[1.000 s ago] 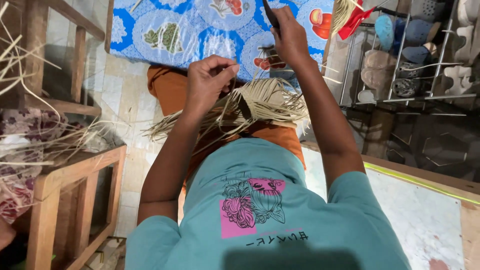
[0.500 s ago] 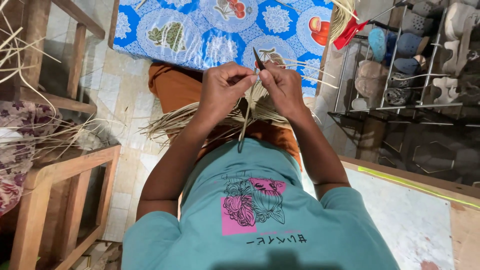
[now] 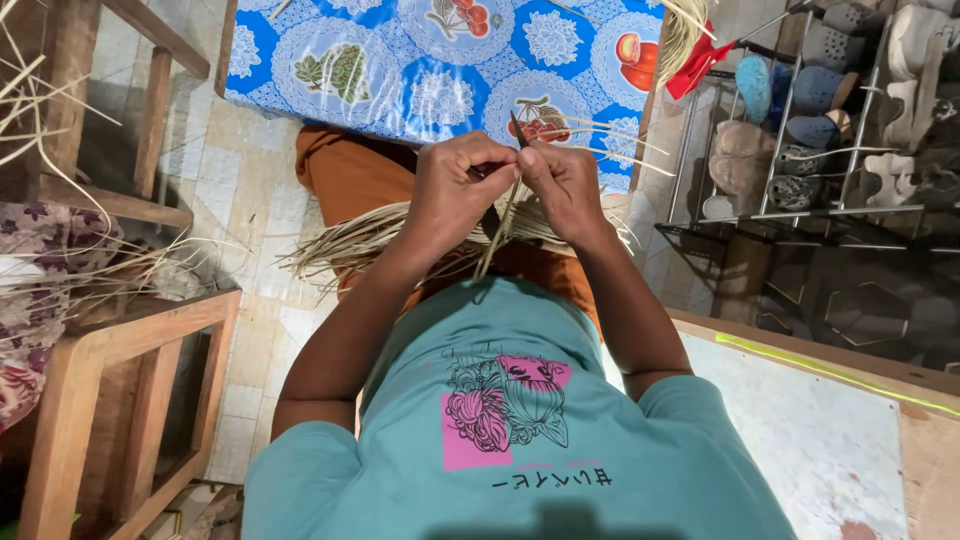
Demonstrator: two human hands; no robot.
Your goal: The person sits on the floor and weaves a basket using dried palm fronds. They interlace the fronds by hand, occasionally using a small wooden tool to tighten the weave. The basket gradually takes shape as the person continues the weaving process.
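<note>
My left hand (image 3: 458, 188) and my right hand (image 3: 562, 183) are close together above my lap, both pinching a thin pale straw strip (image 3: 497, 240) that hangs down between them. A dark pointed tool tip (image 3: 519, 131) sticks up between the hands, seemingly in the right one. A bundle of dry straw strips (image 3: 350, 242) lies across my lap on orange trousers (image 3: 345, 172). I wear a teal shirt with a pink print (image 3: 505, 405).
A table with a blue patterned cloth (image 3: 400, 65) stands just ahead. A wire shoe rack (image 3: 820, 120) with several shoes is at the right. Wooden furniture (image 3: 110, 400) and loose straw (image 3: 40, 120) are at the left; a board (image 3: 830, 440) lies lower right.
My right hand came down from high over the tablecloth to meet the left hand. Both hands now grip the strip close together above the lap.
</note>
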